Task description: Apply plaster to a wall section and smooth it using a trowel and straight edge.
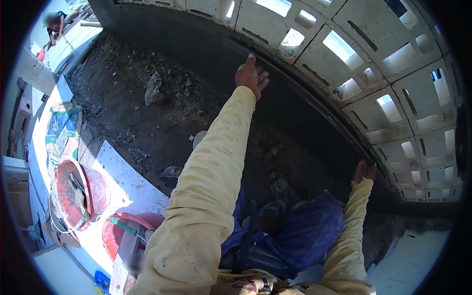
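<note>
Both hands rest on a long dark straightedge (314, 96) lying along the foot of a white pierced-block wall (393, 64), above a bed of dark rough mortar (147, 113). The left hand (250, 74) has its grip loose, fingers spread over the edge's far end; the right hand (365, 172) touches the near end, and whether its grip closes cannot be told. The step in hand appears to be levelling the bed; judged from this, the next move calls for even pressure at both ends. Count: two red buckets (78, 191), one printed sack (61, 132), one straightedge.
</note>
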`<action>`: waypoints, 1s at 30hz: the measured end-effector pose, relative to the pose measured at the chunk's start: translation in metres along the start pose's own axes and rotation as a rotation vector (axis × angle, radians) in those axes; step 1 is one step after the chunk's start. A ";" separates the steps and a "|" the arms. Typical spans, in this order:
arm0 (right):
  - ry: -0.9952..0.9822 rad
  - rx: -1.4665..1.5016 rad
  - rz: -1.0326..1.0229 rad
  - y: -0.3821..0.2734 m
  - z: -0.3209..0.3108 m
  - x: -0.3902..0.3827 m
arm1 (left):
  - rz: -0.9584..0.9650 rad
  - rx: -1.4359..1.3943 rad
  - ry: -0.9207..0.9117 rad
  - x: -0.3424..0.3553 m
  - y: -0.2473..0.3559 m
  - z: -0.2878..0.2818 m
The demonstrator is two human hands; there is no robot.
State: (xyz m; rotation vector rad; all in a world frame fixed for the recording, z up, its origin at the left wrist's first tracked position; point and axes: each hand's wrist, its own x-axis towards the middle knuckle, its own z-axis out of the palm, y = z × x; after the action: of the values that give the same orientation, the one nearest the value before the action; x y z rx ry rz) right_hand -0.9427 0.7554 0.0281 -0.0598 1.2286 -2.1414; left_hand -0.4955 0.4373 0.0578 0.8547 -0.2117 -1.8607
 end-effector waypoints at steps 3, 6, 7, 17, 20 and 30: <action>0.017 0.031 -0.002 0.001 0.003 0.005 | 0.016 0.009 -0.023 0.004 -0.003 -0.003; 0.098 0.042 0.021 0.002 0.006 0.007 | 0.030 0.040 -0.024 0.005 -0.006 -0.004; 0.096 0.038 0.016 0.002 0.007 0.007 | 0.042 0.064 -0.028 0.006 -0.006 -0.003; 0.105 -0.012 -0.052 0.001 0.022 -0.005 | 0.074 0.079 -0.044 0.010 -0.010 0.002; 0.134 0.026 -0.020 0.002 0.021 -0.001 | 0.081 0.085 -0.022 0.012 -0.011 0.004; 0.084 -0.085 -0.105 0.003 0.022 -0.001 | 0.098 0.134 0.043 0.016 -0.014 0.011</action>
State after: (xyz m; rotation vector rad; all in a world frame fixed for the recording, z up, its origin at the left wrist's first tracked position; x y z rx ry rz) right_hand -0.9322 0.7383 0.0381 -0.0735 1.3935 -2.1999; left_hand -0.5159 0.4273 0.0513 0.9584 -0.3484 -1.7501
